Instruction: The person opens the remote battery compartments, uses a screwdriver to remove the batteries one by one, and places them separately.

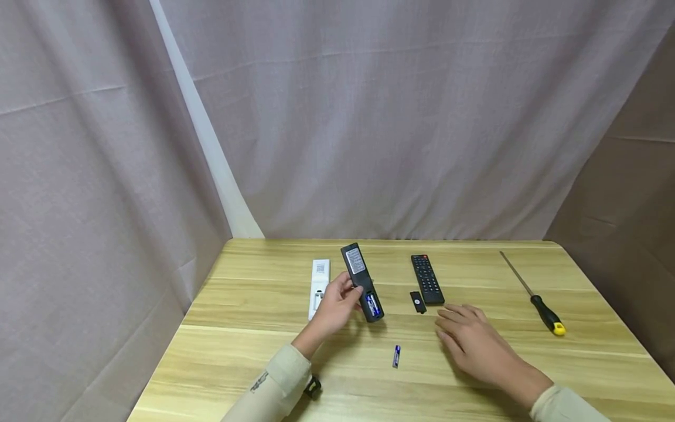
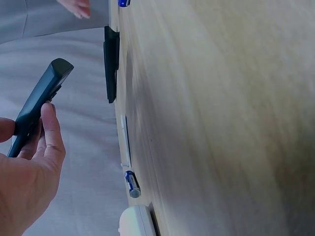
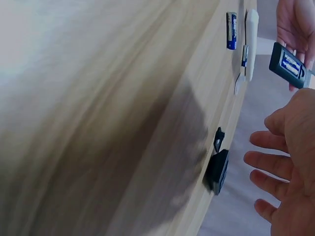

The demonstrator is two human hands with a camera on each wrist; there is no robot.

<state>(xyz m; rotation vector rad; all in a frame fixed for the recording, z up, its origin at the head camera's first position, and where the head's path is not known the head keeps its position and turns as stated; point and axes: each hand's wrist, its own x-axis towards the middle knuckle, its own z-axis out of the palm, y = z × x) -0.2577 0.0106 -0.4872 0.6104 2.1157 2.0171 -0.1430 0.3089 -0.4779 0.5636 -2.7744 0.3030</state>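
Observation:
My left hand (image 1: 336,305) grips a black remote (image 1: 364,281) raised above the table, its back up and its battery bay uncovered with blue batteries (image 1: 372,304) inside. In the left wrist view the left hand (image 2: 32,172) pinches this remote (image 2: 39,101) between thumb and fingers. The right hand (image 1: 477,346) holds nothing, its fingers loosely extended near the table; the right wrist view shows that hand (image 3: 290,162) with spread fingers. Between the hands lies a loose blue battery (image 1: 396,356). Another black remote (image 1: 428,279) lies buttons up, beside a small black cover (image 1: 418,302).
A white remote (image 1: 320,275) lies behind the left hand, partly covered by it. On the right is a screwdriver (image 1: 543,310) with a black and yellow handle. A small black object (image 1: 313,387) sits beside the left sleeve. Curtains hang behind the table (image 1: 253,363).

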